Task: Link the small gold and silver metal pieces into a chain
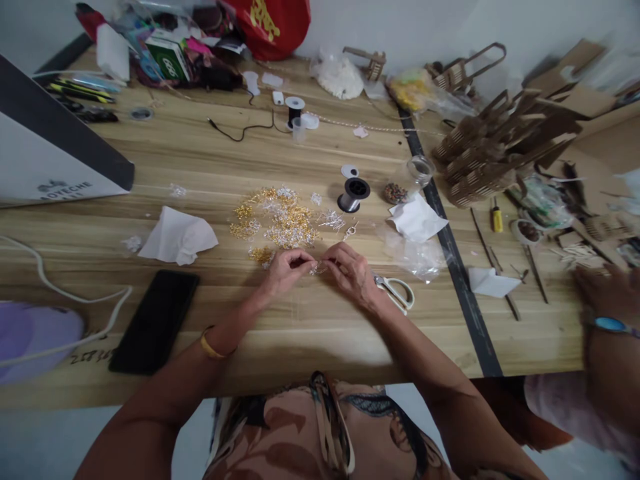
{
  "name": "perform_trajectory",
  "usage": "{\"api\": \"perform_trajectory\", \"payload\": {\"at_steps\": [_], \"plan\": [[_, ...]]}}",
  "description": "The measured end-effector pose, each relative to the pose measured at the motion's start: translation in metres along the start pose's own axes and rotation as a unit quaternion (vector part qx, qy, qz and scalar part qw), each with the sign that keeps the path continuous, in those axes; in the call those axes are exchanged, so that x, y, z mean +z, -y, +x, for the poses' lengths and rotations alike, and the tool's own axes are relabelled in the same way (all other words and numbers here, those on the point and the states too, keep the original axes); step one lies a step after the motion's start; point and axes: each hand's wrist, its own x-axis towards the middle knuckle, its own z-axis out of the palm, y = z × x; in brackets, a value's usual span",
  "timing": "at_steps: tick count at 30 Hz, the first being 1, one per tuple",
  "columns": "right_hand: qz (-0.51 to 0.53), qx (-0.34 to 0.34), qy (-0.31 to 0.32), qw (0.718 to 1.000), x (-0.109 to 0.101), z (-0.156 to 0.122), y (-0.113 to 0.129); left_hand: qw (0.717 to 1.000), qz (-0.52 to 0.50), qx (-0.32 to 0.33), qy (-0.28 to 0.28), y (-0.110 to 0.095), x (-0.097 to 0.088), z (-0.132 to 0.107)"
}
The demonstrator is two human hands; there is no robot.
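My left hand (289, 270) and my right hand (351, 270) meet close together over the wooden table, fingertips pinched. Between them is a short, thin silvery strand (317, 269), like a piece of fine chain; its details are too small to make out. Just beyond my fingers lies a spread pile of small gold and silver metal pieces (290, 223). Some loose silver pins (331, 219) and a small silver clasp-like piece (351, 231) lie to the right of the pile. White-handled scissors (397, 293) rest beside my right wrist, partly hidden by it.
A black phone (155, 322) and crumpled white paper (179, 237) lie to the left. Behind stand a spool of wire (355, 194) and a clear jar (419, 172) on the right. Woven baskets (470, 153) stand farther right, where another person's hand (607, 293) rests on the table.
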Motion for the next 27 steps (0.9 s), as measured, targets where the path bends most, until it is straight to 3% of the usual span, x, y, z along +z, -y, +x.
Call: {"api": "perform_trajectory", "payload": {"at_steps": [5, 11, 16, 27], "plan": [[-0.004, 0.007, 0.017, 1.000, 0.0007, -0.0010, -0.0006, 1.000, -0.013, -0.007, -0.018, -0.0014, -0.0007, -0.0006], [-0.003, 0.014, 0.038, 0.999, -0.0007, -0.0017, 0.0021, 0.992, -0.109, -0.056, -0.038, -0.0023, 0.0000, -0.0003], [-0.003, 0.009, 0.037, 0.999, 0.0004, -0.0023, 0.0007, 0.981, -0.177, -0.069, -0.032, 0.0009, 0.0012, 0.0001], [0.012, 0.012, 0.018, 1.000, 0.0043, -0.0032, -0.0037, 0.975, -0.215, -0.053, 0.002, 0.0024, 0.0014, -0.0015]]}}
